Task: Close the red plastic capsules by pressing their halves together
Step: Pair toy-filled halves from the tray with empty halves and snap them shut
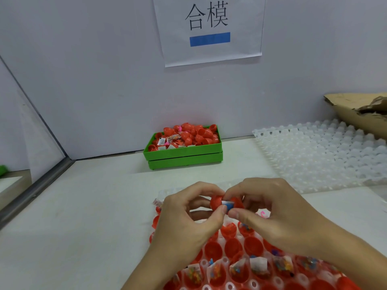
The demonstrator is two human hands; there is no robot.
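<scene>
My left hand (184, 218) and my right hand (278, 214) meet above the near tray and together pinch one red capsule (217, 203). Its two halves are partly apart, and a small white and blue packet shows in the gap between them. My thumbs touch just below the seam. Under my hands a clear tray (226, 262) holds several open red capsule halves, some holding small toy packets.
A green bin (184, 155) heaped with red capsules and packets stands against the back wall. A clear plastic tray (326, 155) of unfilled cups lies at the right, with torn cardboard (356, 114) behind it. A paper sign hangs on the wall.
</scene>
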